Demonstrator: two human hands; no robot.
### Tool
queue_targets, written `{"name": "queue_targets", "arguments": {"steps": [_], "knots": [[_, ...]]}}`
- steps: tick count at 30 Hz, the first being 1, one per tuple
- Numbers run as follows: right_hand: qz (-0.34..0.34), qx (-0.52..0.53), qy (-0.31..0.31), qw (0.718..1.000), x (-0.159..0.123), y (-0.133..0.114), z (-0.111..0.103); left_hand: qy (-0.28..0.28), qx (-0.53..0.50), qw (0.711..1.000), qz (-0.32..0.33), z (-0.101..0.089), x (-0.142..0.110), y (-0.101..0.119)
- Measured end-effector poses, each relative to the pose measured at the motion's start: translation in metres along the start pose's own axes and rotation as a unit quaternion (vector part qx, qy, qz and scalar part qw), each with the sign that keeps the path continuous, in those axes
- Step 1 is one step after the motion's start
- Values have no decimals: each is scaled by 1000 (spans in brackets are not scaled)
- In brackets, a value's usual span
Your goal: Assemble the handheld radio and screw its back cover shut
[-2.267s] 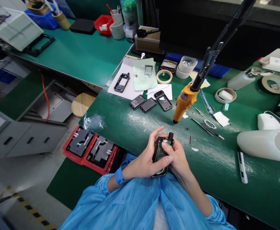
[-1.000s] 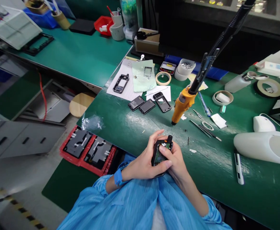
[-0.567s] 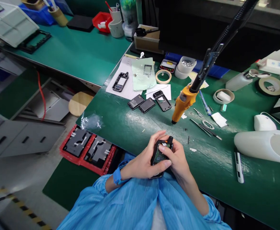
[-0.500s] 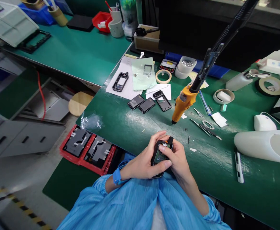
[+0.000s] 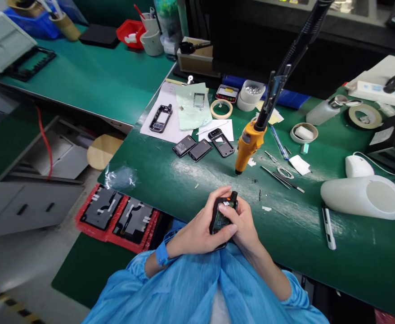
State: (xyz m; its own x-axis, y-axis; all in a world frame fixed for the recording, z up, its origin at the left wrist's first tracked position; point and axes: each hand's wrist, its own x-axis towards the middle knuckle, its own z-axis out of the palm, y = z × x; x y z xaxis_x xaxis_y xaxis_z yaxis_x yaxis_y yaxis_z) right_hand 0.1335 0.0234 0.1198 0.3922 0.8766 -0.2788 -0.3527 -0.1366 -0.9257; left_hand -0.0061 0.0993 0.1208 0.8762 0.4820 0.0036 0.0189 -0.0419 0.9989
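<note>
Two-handed grip: and the handset point(image 5: 219, 222) is held low over the bench edge point(image 5: 180, 209), board side up, its antenna stub tipped towards one o'clock
Left hand point(image 5: 195, 231): closed round the nine o'clock flank, thumb laid across the lower face, so the body is probably being steadied
Right hand point(image 5: 246, 225): closed round the three o'clock flank, thumb set on the upper board, perhaps so that something small is kept seated
Yellow driver point(image 5: 248, 146): hung nose-down at one o'clock, seemingly so it can be reached easily
Dark slabs point(image 5: 200, 150): laid at eleven o'clock, an open housing point(image 5: 222, 142) beside them at twelve, likely set out as parts
Tweezers point(image 5: 280, 177): rested at two o'clock, within reach
Hidden: the handset's underside and the fingertips behind it; what lies under the right thumb cannot be told
Cut off: the driver's support, lost at twelve to one o'clock
</note>
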Motion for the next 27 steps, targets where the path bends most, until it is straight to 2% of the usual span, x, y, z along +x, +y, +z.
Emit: {"name": "queue_targets", "arguments": {"steps": [6, 10, 13, 15, 16, 17, 18, 20, 22, 24, 27], "knots": [[-15, -21, 4, 1000, 1, 7, -5, -9, -7, 1000, -3, 4, 5, -1], [-47, -78, -31, 995, 2, 1, -15, -5, -24, 1000, 1, 6, 6, -4], [-88, -135, -55, 985, 3, -11, -35, 21, -83, 996, 4, 6, 5, -1], [-123, -198, -41, 971, 6, -19, -59, 30, -177, 983, -28, 5, 6, 2], [-146, -251, -19, 957, 9, -23, -74, 31, -234, 971, -48, 5, 6, 4], [-198, -402, 38, 893, 12, -26, -91, 29, -290, 954, -67, 4, 7, 5], [-211, -455, 84, 861, 16, -28, -108, 29, -339, 937, -83, 4, 8, 7], [-211, -506, 144, 824, 26, -29, -141, 37, -409, 907, -96, 3, 12, 10], [-205, -548, 176, 791, 36, -26, -166, 46, -449, 886, -103, 4, 16, 12], [-200, -580, 182, 768, 44, -22, -181, 53, -473, 873, -107, 4, 19, 14], [-203, -612, 170, 745, 51, -19, -188, 55, -487, 865, -112, 5, 20, 15]]}}
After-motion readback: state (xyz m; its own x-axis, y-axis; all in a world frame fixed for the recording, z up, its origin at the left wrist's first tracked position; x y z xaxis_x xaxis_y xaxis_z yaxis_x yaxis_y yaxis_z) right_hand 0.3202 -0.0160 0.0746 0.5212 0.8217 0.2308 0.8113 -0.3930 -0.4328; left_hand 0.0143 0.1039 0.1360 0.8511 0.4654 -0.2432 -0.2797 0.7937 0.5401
